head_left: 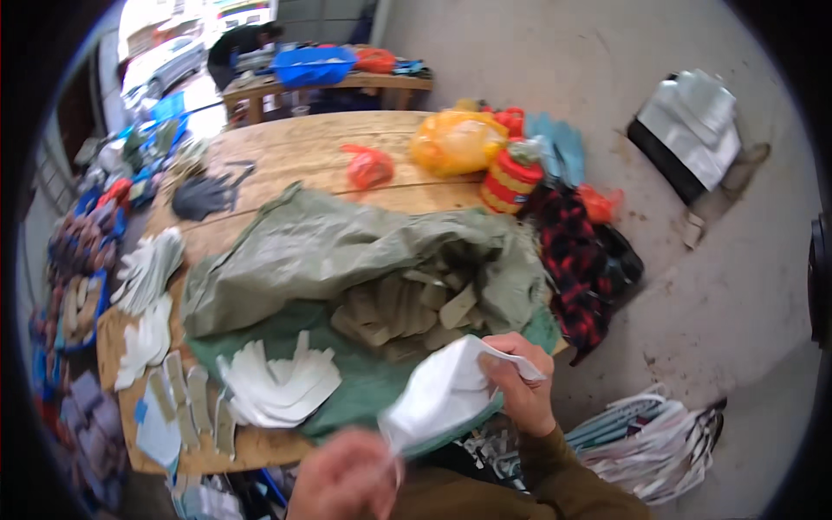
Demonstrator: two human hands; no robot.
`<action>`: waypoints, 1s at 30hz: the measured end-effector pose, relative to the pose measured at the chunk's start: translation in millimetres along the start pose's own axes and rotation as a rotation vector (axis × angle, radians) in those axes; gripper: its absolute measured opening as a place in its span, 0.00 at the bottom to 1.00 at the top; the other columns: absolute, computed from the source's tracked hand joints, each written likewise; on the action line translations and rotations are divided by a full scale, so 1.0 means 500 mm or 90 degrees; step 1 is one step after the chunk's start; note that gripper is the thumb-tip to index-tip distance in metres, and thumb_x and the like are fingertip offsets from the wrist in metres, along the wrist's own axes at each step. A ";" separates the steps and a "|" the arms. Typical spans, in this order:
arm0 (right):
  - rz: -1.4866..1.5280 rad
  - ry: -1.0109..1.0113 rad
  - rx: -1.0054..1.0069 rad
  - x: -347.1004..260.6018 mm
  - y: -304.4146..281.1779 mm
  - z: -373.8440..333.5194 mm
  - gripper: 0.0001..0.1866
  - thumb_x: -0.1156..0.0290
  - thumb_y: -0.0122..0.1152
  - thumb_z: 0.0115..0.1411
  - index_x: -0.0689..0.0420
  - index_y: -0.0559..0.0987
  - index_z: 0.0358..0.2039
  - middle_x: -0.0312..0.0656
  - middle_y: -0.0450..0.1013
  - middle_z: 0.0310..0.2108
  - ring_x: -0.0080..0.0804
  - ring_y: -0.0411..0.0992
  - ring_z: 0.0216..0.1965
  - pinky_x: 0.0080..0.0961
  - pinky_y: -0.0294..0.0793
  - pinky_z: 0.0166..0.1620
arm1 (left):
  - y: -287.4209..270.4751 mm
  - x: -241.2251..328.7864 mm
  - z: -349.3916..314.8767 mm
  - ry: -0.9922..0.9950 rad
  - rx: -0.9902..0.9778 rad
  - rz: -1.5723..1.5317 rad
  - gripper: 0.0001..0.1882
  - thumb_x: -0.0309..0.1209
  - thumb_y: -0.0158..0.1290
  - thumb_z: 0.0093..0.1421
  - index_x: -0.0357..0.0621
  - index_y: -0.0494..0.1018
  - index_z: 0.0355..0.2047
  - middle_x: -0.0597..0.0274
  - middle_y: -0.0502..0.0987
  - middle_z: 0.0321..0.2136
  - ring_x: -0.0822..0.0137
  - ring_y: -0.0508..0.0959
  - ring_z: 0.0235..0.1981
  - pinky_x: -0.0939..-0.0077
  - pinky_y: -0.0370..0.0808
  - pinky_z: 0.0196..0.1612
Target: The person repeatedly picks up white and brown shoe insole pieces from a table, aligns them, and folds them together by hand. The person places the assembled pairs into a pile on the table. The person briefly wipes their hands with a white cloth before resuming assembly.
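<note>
Pinched between the thumb and fingers of the right hand [524,390], the white cloth [446,390] is up in front of the person, above the near edge of the green sheet [381,403]. Its lower end meets the left hand [347,477], too blurred to tell whether those fingers grip. Red and yellow bands wrap a tub [510,182] at the far right of the table [321,130]; any print is too blurred to read. Beside it sits a yellow bag [455,143]. Bare planks of worn wood show around the olive sack [286,251], which gapes over khaki pieces [394,312]; white gloves [277,381] lie left of them. Pale, stained floor [754,260] spreads right, with strips [641,451] heaped there. Beyond, a person [238,48] bends by a bench [373,83], near a bright opening and a car [169,68].
</note>
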State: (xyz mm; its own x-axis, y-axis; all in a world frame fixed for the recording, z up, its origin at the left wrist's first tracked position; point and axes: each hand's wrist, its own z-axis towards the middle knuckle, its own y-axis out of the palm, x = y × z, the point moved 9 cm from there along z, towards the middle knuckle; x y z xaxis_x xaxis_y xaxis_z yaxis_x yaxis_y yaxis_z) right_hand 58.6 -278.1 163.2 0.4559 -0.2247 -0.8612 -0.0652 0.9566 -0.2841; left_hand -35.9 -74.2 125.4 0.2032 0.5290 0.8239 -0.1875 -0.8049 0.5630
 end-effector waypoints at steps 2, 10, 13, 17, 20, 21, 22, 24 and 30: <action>0.008 -0.033 -0.028 0.004 -0.054 -0.004 0.08 0.74 0.57 0.61 0.63 0.80 0.39 0.42 0.79 0.36 0.25 0.75 0.33 0.21 0.73 0.36 | 0.053 0.031 -0.019 -0.032 -0.183 0.280 0.10 0.36 0.62 0.54 0.43 0.78 0.26 0.62 0.78 0.29 0.65 0.76 0.29 0.74 0.70 0.28; 0.070 -0.060 -0.276 -0.098 -0.021 -0.035 0.14 0.75 0.61 0.54 0.61 0.79 0.42 0.45 0.79 0.37 0.44 0.77 0.34 0.29 0.74 0.36 | 0.111 0.164 -0.064 0.418 -0.234 0.481 0.08 0.33 0.54 0.59 0.44 0.75 0.26 0.58 0.76 0.26 0.65 0.74 0.24 0.75 0.68 0.26; 0.159 -0.092 -0.222 -0.107 -0.001 -0.023 0.14 0.67 0.65 0.54 0.67 0.81 0.33 0.49 0.79 0.29 0.42 0.76 0.24 0.29 0.73 0.27 | 0.101 0.159 -0.058 0.436 -0.196 0.476 0.08 0.34 0.52 0.60 0.44 0.74 0.27 0.59 0.75 0.27 0.65 0.74 0.25 0.74 0.68 0.27; 0.186 -0.114 -0.351 -0.110 0.028 -0.030 0.17 0.72 0.65 0.54 0.60 0.78 0.46 0.46 0.79 0.42 0.43 0.79 0.36 0.30 0.75 0.36 | 0.091 0.153 -0.052 0.451 -0.162 0.454 0.08 0.35 0.50 0.61 0.45 0.72 0.29 0.59 0.75 0.28 0.64 0.73 0.25 0.72 0.68 0.28; 0.228 -0.143 -0.392 -0.100 0.057 -0.024 0.19 0.70 0.65 0.55 0.59 0.78 0.48 0.44 0.79 0.43 0.43 0.78 0.37 0.31 0.75 0.36 | 0.090 0.147 -0.059 0.469 -0.120 0.463 0.09 0.36 0.49 0.63 0.46 0.72 0.30 0.59 0.74 0.29 0.64 0.72 0.26 0.71 0.68 0.29; 0.207 -0.127 -0.387 -0.102 0.043 -0.029 0.18 0.70 0.64 0.56 0.59 0.78 0.48 0.44 0.79 0.43 0.43 0.78 0.37 0.31 0.75 0.36 | 0.093 0.140 -0.052 0.473 -0.128 0.432 0.09 0.36 0.48 0.63 0.46 0.71 0.31 0.59 0.74 0.29 0.63 0.72 0.26 0.71 0.68 0.29; 0.185 -0.109 -0.382 -0.105 0.028 -0.034 0.18 0.70 0.64 0.56 0.59 0.78 0.48 0.44 0.79 0.43 0.43 0.78 0.37 0.31 0.75 0.36 | 0.095 0.133 -0.048 0.474 -0.139 0.402 0.09 0.37 0.48 0.63 0.46 0.71 0.31 0.59 0.73 0.29 0.63 0.72 0.27 0.70 0.68 0.30; 0.197 -0.104 -0.370 -0.100 0.025 -0.033 0.18 0.69 0.64 0.57 0.59 0.77 0.48 0.43 0.79 0.44 0.43 0.78 0.37 0.31 0.75 0.36 | 0.091 0.135 -0.054 0.488 -0.123 0.390 0.09 0.37 0.46 0.64 0.46 0.70 0.32 0.59 0.73 0.30 0.63 0.72 0.27 0.70 0.69 0.30; 0.201 -0.107 -0.361 -0.091 -0.010 -0.030 0.19 0.73 0.66 0.54 0.59 0.77 0.48 0.46 0.78 0.45 0.44 0.78 0.39 0.31 0.77 0.39 | 0.065 0.115 -0.087 0.594 0.032 0.325 0.10 0.39 0.43 0.66 0.48 0.68 0.35 0.60 0.72 0.31 0.62 0.71 0.28 0.67 0.69 0.32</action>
State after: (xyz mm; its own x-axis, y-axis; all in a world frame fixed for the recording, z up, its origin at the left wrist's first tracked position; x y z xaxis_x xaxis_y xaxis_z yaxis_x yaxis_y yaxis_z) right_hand 24.9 -275.7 197.4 0.4674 0.1264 -0.8750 -0.6535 0.7159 -0.2457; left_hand -71.9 -58.2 194.0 -0.7092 0.1056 0.6970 0.0011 -0.9886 0.1509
